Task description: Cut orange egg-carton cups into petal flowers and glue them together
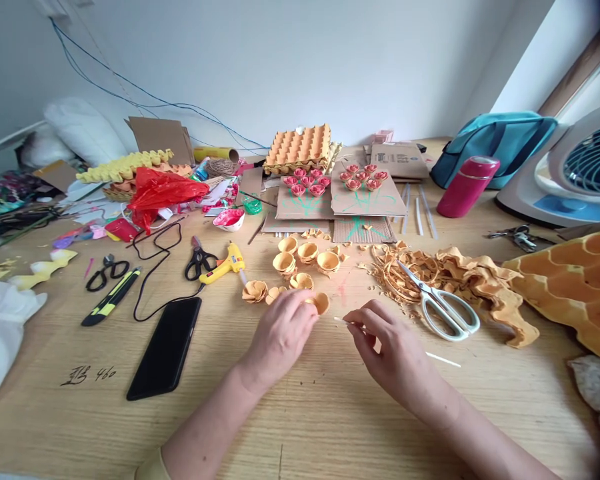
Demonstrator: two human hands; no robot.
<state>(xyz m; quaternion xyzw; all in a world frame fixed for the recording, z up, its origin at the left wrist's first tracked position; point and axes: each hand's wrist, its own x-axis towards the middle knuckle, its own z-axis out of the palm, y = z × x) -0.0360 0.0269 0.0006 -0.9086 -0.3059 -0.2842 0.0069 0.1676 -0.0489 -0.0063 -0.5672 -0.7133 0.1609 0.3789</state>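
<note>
My left hand (285,327) is closed on an orange egg-carton cup (321,303), which shows past the fingertips just above the table. My right hand (387,343) pinches a thin white stick (444,360). The stick's near tip points toward the cup without touching it, and its far end comes out beyond the hand. Behind my left hand stand several cut egg-carton cups (307,252), some nested. A petal-edged cup (255,291) sits to their left. The fingers of my left hand partly hide other cups.
To the left lie a yellow glue gun (225,263), black scissors (199,260), a utility knife (111,297) and a phone (165,350). White-handled scissors (447,310) rest by carton scraps (405,270) on the right. Cardboard sheets with red flowers (365,190) and a pink bottle (467,188) stand behind.
</note>
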